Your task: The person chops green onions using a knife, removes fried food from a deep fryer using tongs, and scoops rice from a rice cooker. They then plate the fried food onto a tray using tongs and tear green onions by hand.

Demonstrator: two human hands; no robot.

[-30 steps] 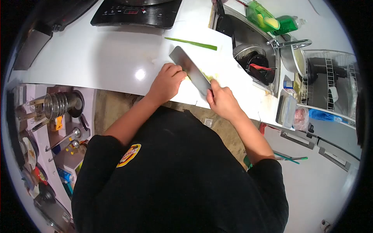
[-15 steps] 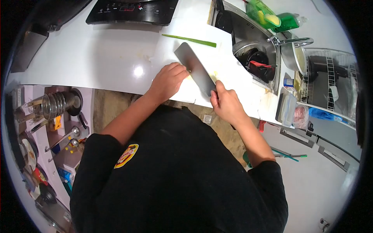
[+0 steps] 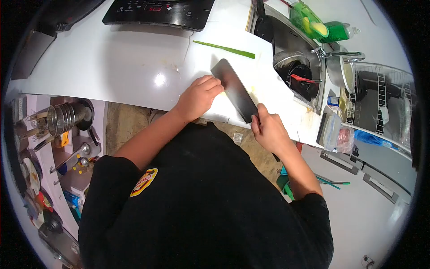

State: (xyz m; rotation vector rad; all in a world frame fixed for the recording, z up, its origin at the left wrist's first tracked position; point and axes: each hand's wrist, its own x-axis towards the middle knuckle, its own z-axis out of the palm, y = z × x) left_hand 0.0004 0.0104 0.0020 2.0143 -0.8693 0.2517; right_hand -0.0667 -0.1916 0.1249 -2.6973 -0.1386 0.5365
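Note:
My right hand (image 3: 272,131) grips the handle of a broad-bladed cleaver (image 3: 234,89), its blade slanting away to the upper left over the white counter. Beside the blade's left face is my left hand (image 3: 200,97), fingers curled together and pressed down close to the metal. A speck of something pale yellow shows at its fingertips, too small and covered to name. Small yellowish bits (image 3: 253,90) lie on the white surface right of the blade. Beyond the cleaver's tip rests a long, narrow green leaf or stalk (image 3: 224,49).
A black induction cooker (image 3: 157,14) stands at the back. To the right is a steel sink (image 3: 293,33) with dark pans, under a faucet (image 3: 342,54). A dish rack (image 3: 380,94) and lidded container (image 3: 330,130) are farther right. Shelves with utensils (image 3: 67,119) stand lower left.
The cleaver and my right hand have come slightly toward my body. My left hand keeps about the same place on the counter. The whole view has shifted a little.

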